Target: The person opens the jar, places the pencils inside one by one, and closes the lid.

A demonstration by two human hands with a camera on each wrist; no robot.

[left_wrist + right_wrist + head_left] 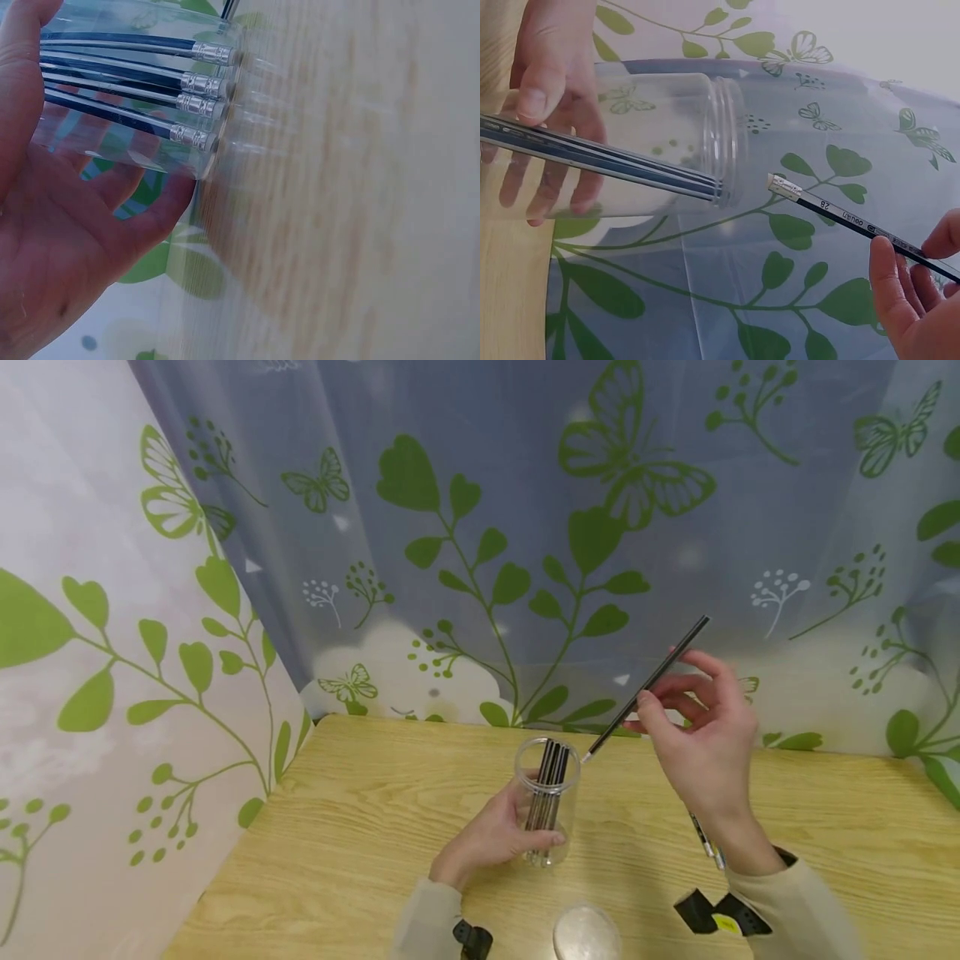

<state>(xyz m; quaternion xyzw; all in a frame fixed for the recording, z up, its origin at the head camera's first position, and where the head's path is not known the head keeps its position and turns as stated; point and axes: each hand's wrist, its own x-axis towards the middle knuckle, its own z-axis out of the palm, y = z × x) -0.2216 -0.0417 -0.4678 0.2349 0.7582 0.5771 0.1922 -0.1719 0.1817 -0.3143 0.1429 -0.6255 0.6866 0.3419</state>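
My left hand [498, 831] grips a clear jar [572, 806] that has no lid on its mouth. Several dark striped pencils [550, 768] lean together inside it, their metal-banded eraser ends at the bottom in the left wrist view. Between thumb and fingers, my right hand [708, 731] pinches one more such pencil [648, 685], marked 2B in the right wrist view. It slants, with its white eraser end [783, 186] low and just outside the jar's rim [731, 142]. The lower end of the jar is close over the wooden table in the left wrist view.
A round lid [587, 933] lies on the wooden table [360, 810] near the front edge of the view. Further pencils [705, 837] lie on the table, partly hidden by the right wrist. Behind the table hangs a leaf-and-butterfly patterned curtain [480, 468].
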